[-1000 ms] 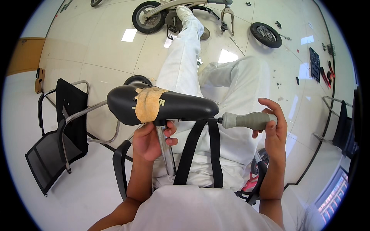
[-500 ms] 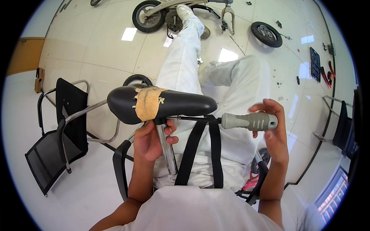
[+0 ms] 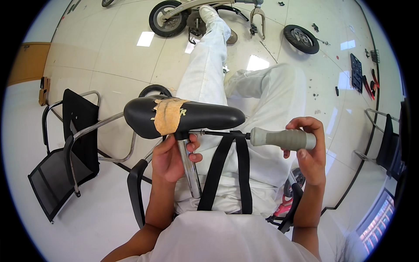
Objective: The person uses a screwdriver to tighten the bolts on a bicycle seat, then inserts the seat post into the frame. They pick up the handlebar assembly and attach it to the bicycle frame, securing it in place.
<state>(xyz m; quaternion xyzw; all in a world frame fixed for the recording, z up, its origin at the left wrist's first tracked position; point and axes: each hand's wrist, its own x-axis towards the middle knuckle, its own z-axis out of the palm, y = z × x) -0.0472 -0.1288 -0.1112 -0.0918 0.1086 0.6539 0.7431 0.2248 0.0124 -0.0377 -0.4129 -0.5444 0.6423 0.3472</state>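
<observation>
A black bicycle saddle [image 3: 207, 115] lies across my lap, its nose toward the right and a torn tan patch [image 3: 168, 115] stuck over its top. Below it slants a shiny metal seat post [image 3: 190, 172]. My left hand [image 3: 168, 163] is closed round the top of that post, just under the saddle. In my right hand [image 3: 315, 161] is the grey handle of a screwdriver [image 3: 283, 138], gripped by curled fingers and thumb near its butt end. The dark shaft runs left to a small bolt [image 3: 198, 132] under the saddle; the exact contact is too small to make out.
A partly dismantled bicycle [image 3: 192, 11] lies ahead near my foot. Right of it are a loose wheel [image 3: 301, 39], a black tool case [image 3: 356, 72] and red-handled tools [image 3: 371, 87]. Black chairs stand left [image 3: 80, 131] and right [image 3: 386, 139].
The screwdriver handle has turned about its length, so its slots and end hole no longer face me. My right fingers have shifted on it. The saddle has moved very slightly.
</observation>
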